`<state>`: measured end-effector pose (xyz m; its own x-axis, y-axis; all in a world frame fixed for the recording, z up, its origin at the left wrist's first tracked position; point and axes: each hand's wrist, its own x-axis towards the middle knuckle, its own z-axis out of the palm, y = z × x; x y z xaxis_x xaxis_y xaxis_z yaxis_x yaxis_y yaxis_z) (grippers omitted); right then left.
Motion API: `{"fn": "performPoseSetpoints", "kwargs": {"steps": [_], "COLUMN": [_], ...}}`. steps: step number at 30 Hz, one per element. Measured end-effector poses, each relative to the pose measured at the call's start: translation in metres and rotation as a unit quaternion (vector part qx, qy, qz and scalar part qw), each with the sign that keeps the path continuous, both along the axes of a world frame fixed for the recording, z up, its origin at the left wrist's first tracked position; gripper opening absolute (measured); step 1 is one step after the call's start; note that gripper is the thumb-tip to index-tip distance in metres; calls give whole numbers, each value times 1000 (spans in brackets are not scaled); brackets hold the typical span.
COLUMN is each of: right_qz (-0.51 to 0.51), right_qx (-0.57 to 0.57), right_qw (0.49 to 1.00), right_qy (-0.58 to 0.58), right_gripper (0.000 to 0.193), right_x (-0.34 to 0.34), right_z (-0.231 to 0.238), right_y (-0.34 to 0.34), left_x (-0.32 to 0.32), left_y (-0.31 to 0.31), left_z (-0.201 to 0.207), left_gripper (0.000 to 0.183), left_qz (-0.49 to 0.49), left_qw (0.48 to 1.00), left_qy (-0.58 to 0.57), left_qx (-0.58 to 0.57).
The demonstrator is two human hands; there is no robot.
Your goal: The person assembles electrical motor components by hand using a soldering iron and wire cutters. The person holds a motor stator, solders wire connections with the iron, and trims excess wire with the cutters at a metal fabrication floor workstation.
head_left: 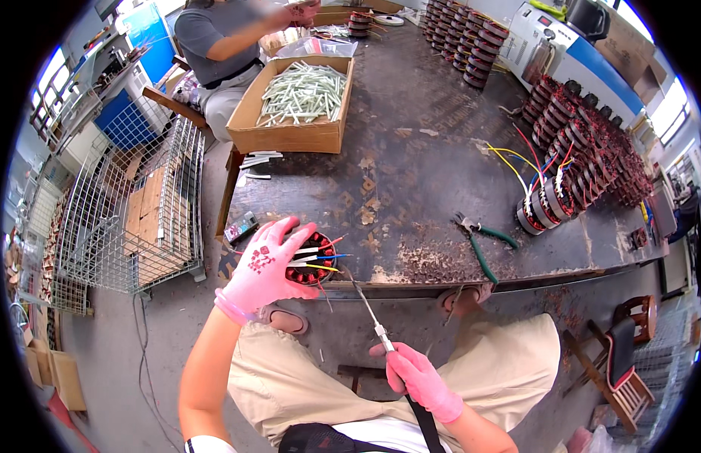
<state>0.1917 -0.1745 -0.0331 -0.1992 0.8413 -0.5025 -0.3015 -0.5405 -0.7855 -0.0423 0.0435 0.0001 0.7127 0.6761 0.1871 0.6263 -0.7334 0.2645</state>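
Currently, in head view, left hand [264, 264], pink-gloved, clasps wound stator [310, 275] between thumb and fingers at near edge of dark worktable [433, 181]. Red, blue and yellow leads stick out rightward from it. Right hand [424, 383], also gloved, fingers curled round slim metal-shafted tool [368, 308], tip just beside stator. Green-handled pliers [469, 226] lie farther right; cardboard box [286, 140] of pale tubes [305, 90] stands beyond left hand.

Coil ring [306, 276], blk/red, w/ red/yel/blue leads [322, 267], at table [433, 181] edge; metal-shaft tool [368, 307] tilted, tip nr ring.
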Motion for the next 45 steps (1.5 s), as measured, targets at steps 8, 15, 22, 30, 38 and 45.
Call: {"fn": "performPoseSetpoints", "kwargs": {"steps": [8, 15, 22, 30, 38, 45], "right_qz": [11, 18, 27, 35, 23, 22], "right_qx": [3, 3, -6, -2, 16, 12], "right_qw": [1000, 1000, 999, 999, 999, 1000], "right_qy": [-19, -14, -17, -30, -20, -15], "right_gripper": [38, 39, 38, 38, 39, 39], "right_x": [-6, -8, -7, -6, -8, -7], "right_z": [4, -1, 2, 7, 2, 2], "right_y": [10, 14, 14, 15, 13, 14], "left_x": [-8, -11, -8, -9, -10, -9], "left_y": [6, 9, 11, 13, 14, 16], "left_z": [-15, -15, -12, -14, -12, -12], "left_gripper": [100, 101, 103, 103, 103, 103], "left_qz": [-3, -14, -16, -20, -28, -29], "left_qw": [998, 997, 995, 995, 994, 994], "left_qy": [-51, -49, -54, -49, -52, -55], "left_qx": [-41, -59, -79, -89, -93, -93]}}
